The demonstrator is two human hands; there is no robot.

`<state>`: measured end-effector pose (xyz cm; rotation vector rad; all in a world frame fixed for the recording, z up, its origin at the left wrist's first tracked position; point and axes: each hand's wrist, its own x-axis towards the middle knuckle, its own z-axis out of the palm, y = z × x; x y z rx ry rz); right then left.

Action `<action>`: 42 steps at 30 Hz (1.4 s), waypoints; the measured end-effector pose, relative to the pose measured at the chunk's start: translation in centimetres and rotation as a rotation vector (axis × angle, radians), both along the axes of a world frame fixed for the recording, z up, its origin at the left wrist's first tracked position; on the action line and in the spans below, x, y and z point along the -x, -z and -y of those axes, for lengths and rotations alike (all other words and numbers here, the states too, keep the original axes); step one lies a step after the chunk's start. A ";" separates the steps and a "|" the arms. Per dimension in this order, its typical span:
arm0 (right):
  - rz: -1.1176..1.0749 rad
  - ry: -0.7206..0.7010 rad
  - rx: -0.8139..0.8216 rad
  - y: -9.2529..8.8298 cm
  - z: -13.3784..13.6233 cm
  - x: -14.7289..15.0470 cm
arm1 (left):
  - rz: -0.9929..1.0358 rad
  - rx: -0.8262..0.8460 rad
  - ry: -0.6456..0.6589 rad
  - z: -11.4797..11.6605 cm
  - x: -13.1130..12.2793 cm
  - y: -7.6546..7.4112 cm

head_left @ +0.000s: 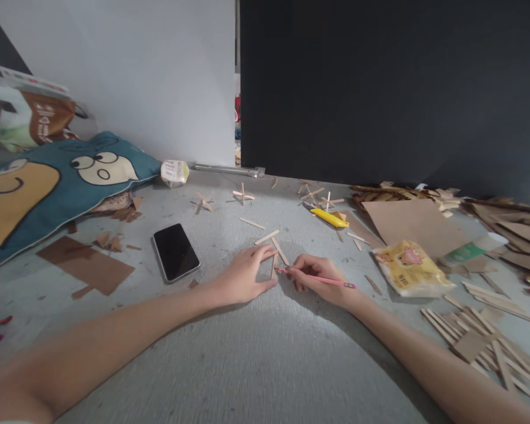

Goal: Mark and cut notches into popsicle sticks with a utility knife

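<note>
My left hand (pixel 242 275) lies flat on the grey floor with its fingers stretched out, pressing on a thin wooden stick (pixel 274 265). My right hand (pixel 315 278) is closed round a pink pencil (pixel 322 280), whose tip touches that stick just right of my left fingertips. Two more wooden sticks (pixel 272 242) lie crossed just beyond my fingers.
A black phone (pixel 175 251) lies left of my left hand. A yellow cutter (pixel 329 217), a yellow packet (pixel 410 268), brown cardboard sheets (pixel 413 221) and heaps of sticks (pixel 481 341) lie to the right. A blue cartoon cushion (pixel 48 182) and cardboard scraps (pixel 88 268) are left.
</note>
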<state>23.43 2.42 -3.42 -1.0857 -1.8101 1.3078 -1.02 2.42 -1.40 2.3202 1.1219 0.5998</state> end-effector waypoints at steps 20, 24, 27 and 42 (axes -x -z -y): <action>-0.117 0.021 -0.012 -1.6 0.8 0.0 | 0.164 0.048 0.172 -0.3 1.0 0.6; -0.106 0.017 -0.007 -1.7 0.8 0.1 | 0.213 -0.136 -0.029 0.3 0.7 0.7; -0.104 0.012 -0.012 -1.6 0.8 0.1 | 0.065 -0.303 -0.202 0.7 0.4 0.7; -0.074 0.025 -0.008 -1.8 0.9 0.3 | -0.104 -0.215 -0.212 0.3 0.2 0.3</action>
